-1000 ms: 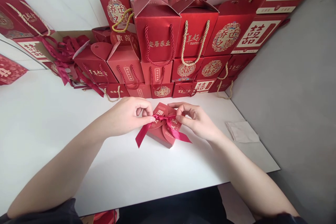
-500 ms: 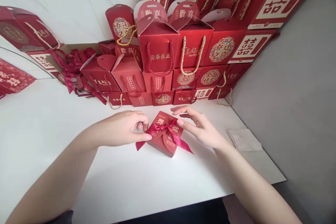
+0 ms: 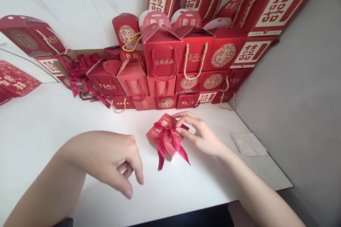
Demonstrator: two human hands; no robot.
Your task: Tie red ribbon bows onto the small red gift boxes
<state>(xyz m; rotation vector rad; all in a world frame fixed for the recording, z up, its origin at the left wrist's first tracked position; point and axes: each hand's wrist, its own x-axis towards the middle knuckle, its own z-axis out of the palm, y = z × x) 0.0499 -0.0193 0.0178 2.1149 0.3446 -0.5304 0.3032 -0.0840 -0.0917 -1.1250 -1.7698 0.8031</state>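
A small red gift box (image 3: 170, 148) with gold lettering rests on the white table, turned at an angle. A crimson ribbon (image 3: 161, 149) is tied in a bow across its top, both tails hanging toward me over the front. My right hand (image 3: 198, 133) is at the box's right side, thumb and fingers closing on the right loop of the bow, the index finger reaching along the far edge. Part of that loop is hidden by the fingers. My left hand (image 3: 114, 163) hovers in front and left of the box, fingers curved and apart, holding nothing.
Stacked red boxes with rope handles (image 3: 165, 56) line the wall behind. At the left lies a heap of loose crimson ribbon (image 3: 82, 65). A folded white cloth (image 3: 249, 144) lies near the right table edge, beside a grey wall (image 3: 298, 113).
My left hand has left the bow and moved toward me. My right hand has closed in on the bow's right loop. The left ribbon tail now hangs down the front.
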